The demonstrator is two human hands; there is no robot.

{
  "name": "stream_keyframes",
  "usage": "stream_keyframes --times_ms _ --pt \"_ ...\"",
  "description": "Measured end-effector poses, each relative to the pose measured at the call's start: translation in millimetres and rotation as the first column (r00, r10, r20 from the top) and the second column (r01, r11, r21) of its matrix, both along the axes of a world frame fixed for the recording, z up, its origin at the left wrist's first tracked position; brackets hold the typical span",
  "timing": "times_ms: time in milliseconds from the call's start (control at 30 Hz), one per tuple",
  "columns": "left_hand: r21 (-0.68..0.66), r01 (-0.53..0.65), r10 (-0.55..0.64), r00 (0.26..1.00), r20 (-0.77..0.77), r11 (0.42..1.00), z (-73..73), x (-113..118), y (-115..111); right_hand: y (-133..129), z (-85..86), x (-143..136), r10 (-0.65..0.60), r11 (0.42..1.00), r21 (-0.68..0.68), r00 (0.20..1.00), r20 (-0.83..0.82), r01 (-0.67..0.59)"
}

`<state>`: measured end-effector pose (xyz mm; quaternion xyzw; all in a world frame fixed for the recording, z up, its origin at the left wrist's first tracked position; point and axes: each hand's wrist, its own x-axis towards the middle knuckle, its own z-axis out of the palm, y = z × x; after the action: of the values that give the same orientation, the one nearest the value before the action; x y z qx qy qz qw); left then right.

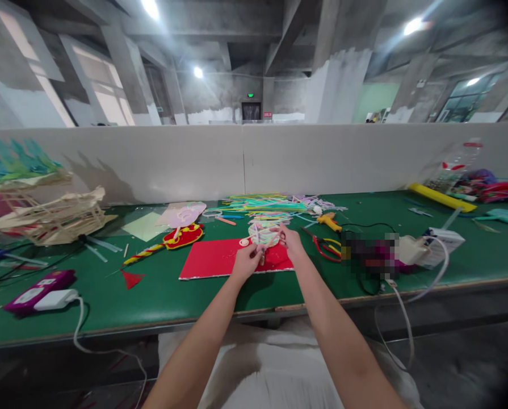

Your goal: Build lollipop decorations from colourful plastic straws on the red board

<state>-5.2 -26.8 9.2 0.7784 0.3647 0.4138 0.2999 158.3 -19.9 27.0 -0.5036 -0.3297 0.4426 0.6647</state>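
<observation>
Two hands are at a round, stripy thing (263, 234) by the far edge of a red board (211, 258) on the green bench (160, 304). The left hand (247, 261) bunches its fingers at the near side. The right hand (289, 238) bends its fingers at the right side. I cannot tell if they pinch it. Thin coloured sticks (266, 203) lie just behind. Red pliers (320, 249) lie to the right.
</observation>
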Motion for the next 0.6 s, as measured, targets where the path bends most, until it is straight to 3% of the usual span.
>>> stream_keyframes --times_ms 267,400,500,600 --pt "-0.006 -0.011 0.011 1.0 -0.007 1.0 -1.7 0 1 6 -2.3 15 0.177 0.984 0.022 0.953 -0.247 -0.177" --pt "0.006 0.032 -0.032 0.999 -0.012 0.999 -1.9 -1 0 6 0.0 13 0.184 0.981 0.003 0.93 -0.318 -0.193" --pt "0.006 0.004 -0.004 1.0 -0.003 1.0 -2.9 -2 2 5 -0.9 7 0.15 0.988 0.003 0.949 -0.279 -0.155" --pt "-0.061 -0.023 0.027 0.997 0.075 0.998 -5.6 -2 7 1 -3.9 -1 0.08 0.996 0.034 0.991 -0.11 -0.077"
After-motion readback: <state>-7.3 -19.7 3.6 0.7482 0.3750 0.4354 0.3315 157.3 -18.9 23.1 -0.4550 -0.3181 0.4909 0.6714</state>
